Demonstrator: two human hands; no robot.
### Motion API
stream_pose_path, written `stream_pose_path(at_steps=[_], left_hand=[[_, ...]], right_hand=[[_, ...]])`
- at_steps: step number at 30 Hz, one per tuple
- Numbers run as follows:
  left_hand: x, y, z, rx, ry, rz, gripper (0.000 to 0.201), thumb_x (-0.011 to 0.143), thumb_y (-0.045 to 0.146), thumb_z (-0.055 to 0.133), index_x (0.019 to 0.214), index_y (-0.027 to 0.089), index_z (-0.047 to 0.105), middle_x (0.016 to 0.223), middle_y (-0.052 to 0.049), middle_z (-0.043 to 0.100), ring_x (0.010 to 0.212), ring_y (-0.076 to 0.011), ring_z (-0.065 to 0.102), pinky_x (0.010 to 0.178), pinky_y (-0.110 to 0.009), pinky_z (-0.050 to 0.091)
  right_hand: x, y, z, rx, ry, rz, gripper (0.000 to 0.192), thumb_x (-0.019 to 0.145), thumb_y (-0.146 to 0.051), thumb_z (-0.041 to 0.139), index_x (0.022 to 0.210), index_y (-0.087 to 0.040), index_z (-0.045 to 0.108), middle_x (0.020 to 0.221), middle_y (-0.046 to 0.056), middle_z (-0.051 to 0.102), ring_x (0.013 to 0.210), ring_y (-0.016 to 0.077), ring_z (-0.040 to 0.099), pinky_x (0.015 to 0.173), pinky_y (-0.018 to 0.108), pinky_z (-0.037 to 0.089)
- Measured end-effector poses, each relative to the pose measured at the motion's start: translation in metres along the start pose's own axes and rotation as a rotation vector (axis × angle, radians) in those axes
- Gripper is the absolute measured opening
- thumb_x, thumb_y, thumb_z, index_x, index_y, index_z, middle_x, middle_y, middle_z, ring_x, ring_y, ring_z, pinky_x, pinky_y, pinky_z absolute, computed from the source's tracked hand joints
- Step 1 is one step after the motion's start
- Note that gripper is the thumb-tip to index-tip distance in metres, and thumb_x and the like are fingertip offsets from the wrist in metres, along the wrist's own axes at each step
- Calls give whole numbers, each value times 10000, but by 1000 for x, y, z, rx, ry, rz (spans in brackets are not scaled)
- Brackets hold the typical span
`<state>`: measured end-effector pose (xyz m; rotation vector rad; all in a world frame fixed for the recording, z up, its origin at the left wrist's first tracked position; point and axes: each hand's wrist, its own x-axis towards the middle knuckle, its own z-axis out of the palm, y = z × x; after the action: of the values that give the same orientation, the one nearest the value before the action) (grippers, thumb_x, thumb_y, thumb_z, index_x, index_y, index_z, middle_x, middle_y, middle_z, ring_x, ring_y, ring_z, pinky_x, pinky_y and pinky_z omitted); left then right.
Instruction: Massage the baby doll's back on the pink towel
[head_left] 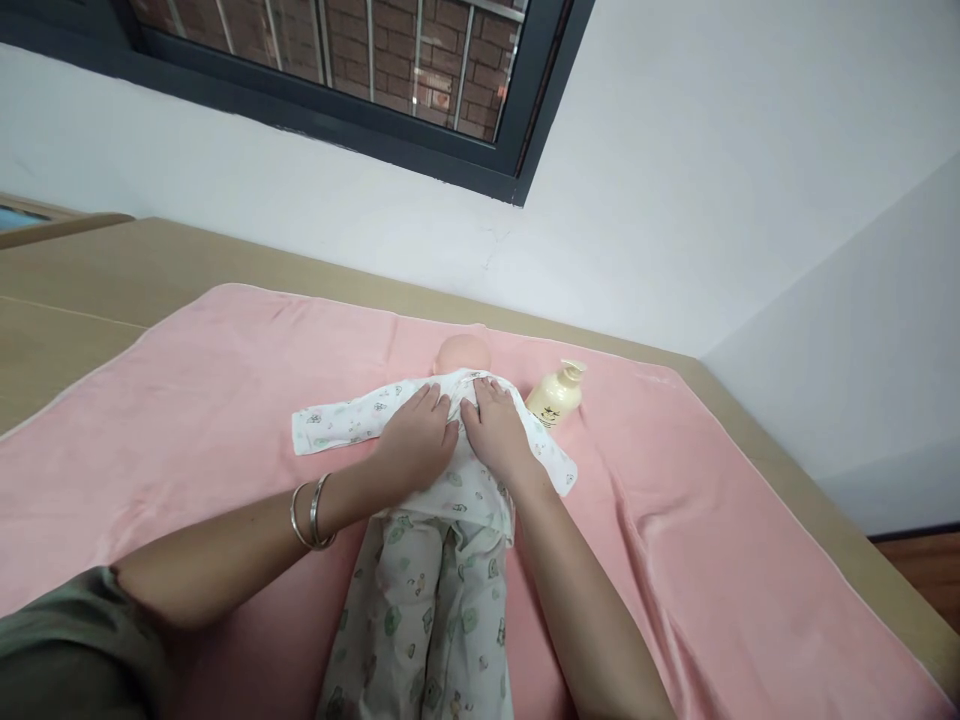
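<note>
Head view, looking down along both forearms. A baby doll (442, 480) lies face down on a pink blanket (187, 420), its bare head (463, 353) pointing toward the white wall (675, 200) and its legs toward the viewer. The doll wears a white printed top (465, 490) and matching trousers (427, 620); one sleeve (337, 420) is stretched out flat to the left, the other (551, 455) angled down to the right.

The left hand (416, 440) rests palm down on the upper back of the doll, fingers (429, 400) extended toward the collar; the grip is flat and spread, closing on nothing. Two metal bangles (311, 513) circle the left wrist. The right hand (495, 430) lies just beside it, likewise flat on the fabric, fingers extended, holding nothing. The two hands nearly touch at the doll's midline.

A cream pump bottle (556, 393) lies on the blanket just beside the doll's right shoulder, near the right hand but apart from it. The blanket covers a tan surface (90, 290). A dark-framed window (360, 80) with bars sits high in the wall.
</note>
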<state>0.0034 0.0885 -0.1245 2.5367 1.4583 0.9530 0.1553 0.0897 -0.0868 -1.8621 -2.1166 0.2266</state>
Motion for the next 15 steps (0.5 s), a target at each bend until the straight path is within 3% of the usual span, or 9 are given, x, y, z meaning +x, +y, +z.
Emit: stream_pose_path(at_steps=[3,8,11,15], left_hand=[[15,-14,-3,-87,-67,-22,367,974,304,372,1112,149,675,1255,-183,669,1271,-334,575,1126,-536,453],[33,-38,4,-133,-141,-75,474,995,360,306,1214,97,632,1326,-201,647,1310,-327,556,1132,-517,440],[29,-35,9,-78,-95,-74,487,997,345,303,1280,82,598,1361,-212,625,1343,-341,528,1148,-539,415],[9,-12,6,22,-18,11,466,966,287,378,1271,14,602,1322,-280,614,1317,-390,535,1142,-568,406]], right_hand=[[-11,-20,-2,-105,8,16,512,1049,-272,307,1456,-20,489,1496,211,524,1448,305,421,1202,429,299],[-29,-45,-5,-202,16,-27,416,1013,-197,355,1315,-82,616,1345,190,648,1349,303,533,1155,384,360],[-24,-37,-7,-143,12,5,388,1025,-215,347,1251,-142,654,1291,144,685,1319,284,556,1110,372,398],[-6,-5,-9,23,31,-3,390,1046,-308,359,1311,-174,612,1373,122,636,1355,252,514,1088,361,406]])
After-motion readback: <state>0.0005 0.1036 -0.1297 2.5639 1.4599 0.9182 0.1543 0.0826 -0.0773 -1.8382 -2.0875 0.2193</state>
